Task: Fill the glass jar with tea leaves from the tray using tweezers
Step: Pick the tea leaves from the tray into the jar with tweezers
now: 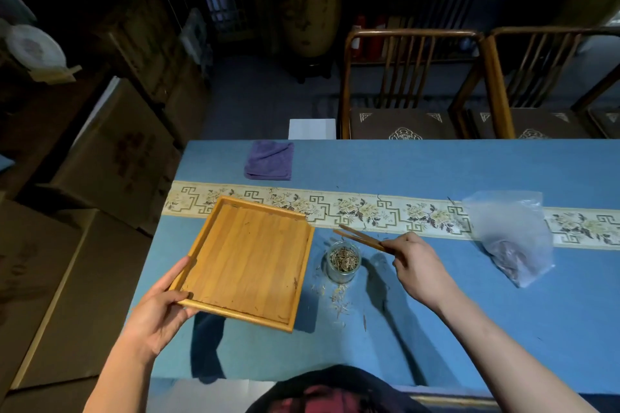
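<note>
A square wooden tray (248,261) is lifted off the blue table, tilted, its inside almost bare of leaves. My left hand (161,308) grips its near left corner. To the tray's right stands a small glass jar (343,261) with tea leaves inside. My right hand (419,265) holds wooden tweezers (360,236), whose tips point left above and behind the jar with nothing visible between them. Loose tea leaves (339,298) lie scattered on the cloth in front of the jar.
A folded purple cloth (268,160) lies at the table's far side. A clear plastic bag (513,235) with dark contents rests at the right. A patterned runner (369,209) crosses the table. Two wooden chairs (412,84) stand behind it; cardboard boxes (110,157) sit on the left.
</note>
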